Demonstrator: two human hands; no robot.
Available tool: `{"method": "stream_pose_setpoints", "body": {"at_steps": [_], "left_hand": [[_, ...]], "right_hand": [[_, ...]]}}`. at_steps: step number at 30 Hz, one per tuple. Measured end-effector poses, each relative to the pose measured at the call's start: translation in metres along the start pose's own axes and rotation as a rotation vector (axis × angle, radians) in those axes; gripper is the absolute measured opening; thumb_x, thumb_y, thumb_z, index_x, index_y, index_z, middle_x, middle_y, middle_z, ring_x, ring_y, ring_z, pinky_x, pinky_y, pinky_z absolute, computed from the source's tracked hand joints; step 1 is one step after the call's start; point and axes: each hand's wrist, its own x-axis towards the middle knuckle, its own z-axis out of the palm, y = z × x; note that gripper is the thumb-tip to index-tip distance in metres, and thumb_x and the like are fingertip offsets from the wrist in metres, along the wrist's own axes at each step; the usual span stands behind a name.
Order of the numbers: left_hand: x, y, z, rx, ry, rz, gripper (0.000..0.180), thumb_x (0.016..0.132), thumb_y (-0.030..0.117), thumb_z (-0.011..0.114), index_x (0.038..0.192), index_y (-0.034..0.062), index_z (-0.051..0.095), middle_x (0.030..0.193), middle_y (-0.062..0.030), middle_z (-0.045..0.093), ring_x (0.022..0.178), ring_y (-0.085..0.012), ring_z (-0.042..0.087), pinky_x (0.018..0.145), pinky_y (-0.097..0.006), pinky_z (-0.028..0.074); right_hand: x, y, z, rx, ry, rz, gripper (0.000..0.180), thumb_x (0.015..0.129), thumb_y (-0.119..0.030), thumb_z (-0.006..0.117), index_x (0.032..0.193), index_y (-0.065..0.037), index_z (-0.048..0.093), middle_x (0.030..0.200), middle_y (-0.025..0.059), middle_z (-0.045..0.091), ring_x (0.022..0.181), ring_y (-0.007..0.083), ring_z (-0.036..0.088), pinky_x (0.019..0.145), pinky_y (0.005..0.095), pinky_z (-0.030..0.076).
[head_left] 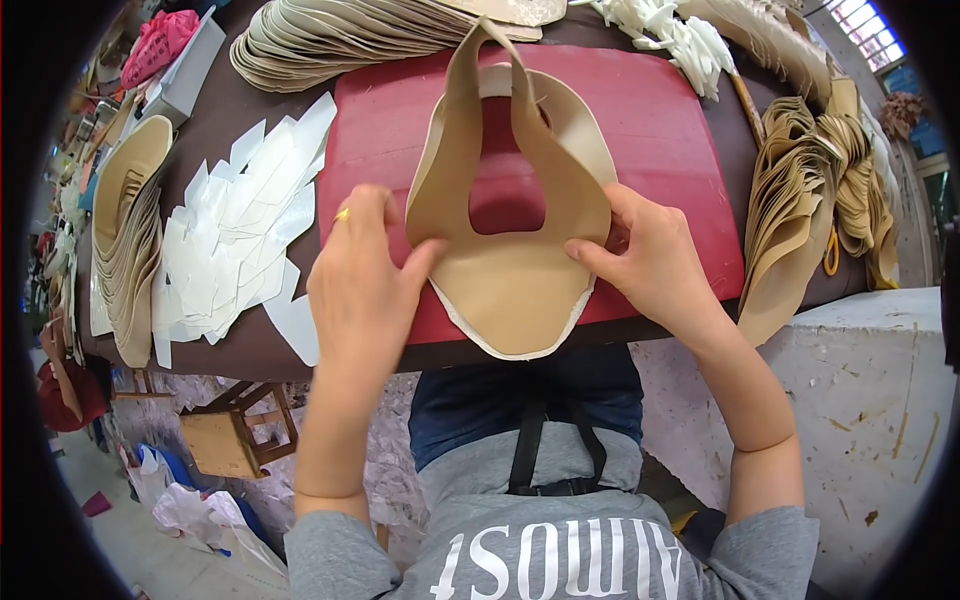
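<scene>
A tan leather shoe upper lies in front of me, its rounded toe pointing toward my body. A white lining rims the toe, and the two side flaps rise and meet in a peak at the far end. At its right side, my right hand pinches the edge, thumb on top and fingers partly hidden behind. My left hand, a yellow ring on one finger, touches the left edge with the thumb tip. Its other fingers are bent, apart from the thumb and off the leather, slightly blurred.
Beneath the upper is a red work mat on a dark table. White cut sheets lie in a pile on the left. Stacked tan pieces stand at the far left, back and right. A wooden stool is below.
</scene>
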Motion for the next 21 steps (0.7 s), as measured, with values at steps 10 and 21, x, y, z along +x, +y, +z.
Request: {"method": "stream_pose_setpoints", "body": {"at_steps": [10, 21], "left_hand": [[-0.049, 0.038, 0.052, 0.185, -0.090, 0.511, 0.065, 0.084, 0.037, 0.062, 0.136, 0.0017, 0.047, 0.145, -0.0148, 0.042, 0.137, -0.0340, 0.034, 0.111, -0.045, 0.027], [-0.032, 0.067, 0.063, 0.143, -0.019, 0.498, 0.053, 0.080, 0.024, 0.063, 0.127, 0.0023, 0.052, 0.136, -0.0131, 0.050, 0.106, -0.0310, 0.049, 0.089, -0.040, 0.040]], "right_hand": [[0.033, 0.011, -0.035, -0.049, -0.056, -0.058, 0.020, 0.072, 0.002, 0.067, 0.092, 0.002, 0.065, 0.074, 0.0053, 0.063, 0.061, 0.0099, 0.053, 0.059, 0.0219, 0.044], [0.066, 0.018, -0.052, -0.169, -0.077, -0.247, 0.019, 0.069, -0.001, 0.066, 0.088, 0.002, 0.068, 0.071, 0.0092, 0.066, 0.058, 0.0195, 0.058, 0.057, 0.0285, 0.047]]}}
